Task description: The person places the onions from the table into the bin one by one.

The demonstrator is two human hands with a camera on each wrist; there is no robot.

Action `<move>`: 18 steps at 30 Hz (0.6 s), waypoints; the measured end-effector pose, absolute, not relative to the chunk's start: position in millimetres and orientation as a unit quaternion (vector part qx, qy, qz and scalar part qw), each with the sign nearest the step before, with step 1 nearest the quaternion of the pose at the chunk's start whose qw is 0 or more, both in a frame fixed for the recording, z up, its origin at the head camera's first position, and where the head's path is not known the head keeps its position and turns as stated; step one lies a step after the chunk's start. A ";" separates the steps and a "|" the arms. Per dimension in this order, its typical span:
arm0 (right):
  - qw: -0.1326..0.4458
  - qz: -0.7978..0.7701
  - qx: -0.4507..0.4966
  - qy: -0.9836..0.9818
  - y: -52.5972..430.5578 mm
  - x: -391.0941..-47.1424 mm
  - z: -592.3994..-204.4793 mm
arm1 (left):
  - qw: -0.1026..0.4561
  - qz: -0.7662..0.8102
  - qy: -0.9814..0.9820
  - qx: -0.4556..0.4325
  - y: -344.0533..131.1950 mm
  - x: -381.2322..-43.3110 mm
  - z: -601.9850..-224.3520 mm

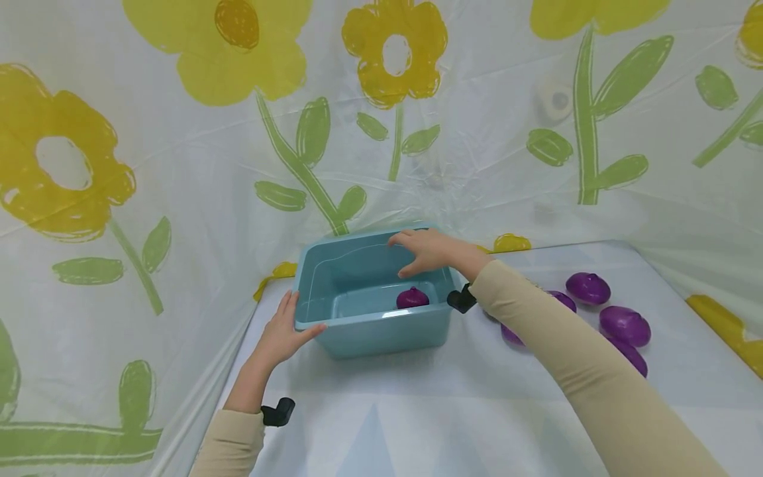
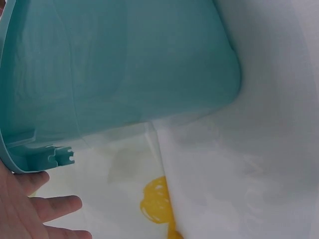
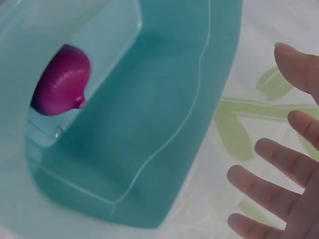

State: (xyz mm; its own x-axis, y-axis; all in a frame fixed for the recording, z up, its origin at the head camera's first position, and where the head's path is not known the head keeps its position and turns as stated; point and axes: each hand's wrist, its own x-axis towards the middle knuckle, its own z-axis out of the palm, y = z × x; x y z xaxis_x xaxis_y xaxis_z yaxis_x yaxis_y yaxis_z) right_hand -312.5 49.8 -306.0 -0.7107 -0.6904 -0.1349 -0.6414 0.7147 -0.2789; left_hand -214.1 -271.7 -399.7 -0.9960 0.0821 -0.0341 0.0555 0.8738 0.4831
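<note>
My left hand (image 1: 280, 339) rests at the near left corner of the blue tub (image 1: 381, 341), its thumb lying along the front rim and its fingers reaching straight along the outside of the left wall. The hand is spread wide and touches the corner without curling round it. My right hand (image 1: 429, 252) is over the right part of the tub, thumb and fingers well apart, with nothing in its grasp; whether it brushes the far rim I cannot tell.

One purple onion (image 1: 412, 298) sits inside the tub, on the right part of its floor, tip upward, below my right hand and apart from it. To the right of the tub lie more purple onions (image 1: 624, 326), some partly hidden behind my right sleeve (image 1: 572, 358). Under the tub is a pale table (image 1: 417, 411), and behind it hangs a white curtain (image 1: 477, 146) printed with yellow flowers.
</note>
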 end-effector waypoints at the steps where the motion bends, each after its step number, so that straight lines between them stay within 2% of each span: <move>1: 0.113 -0.109 -0.362 0.919 52.2 -311.7 -305.1 | 0.025 0.249 0.967 0.037 -271.8 -214.0 -400.0; 8: 0.114 -0.143 -0.353 0.917 76.1 -299.3 -294.4 | 0.028 0.250 0.967 0.033 -272.1 -213.9 -401.8; 18: 0.077 -0.158 -0.344 0.922 133.0 -279.8 -296.2 | 0.028 0.247 0.968 0.034 -272.5 -215.4 -402.9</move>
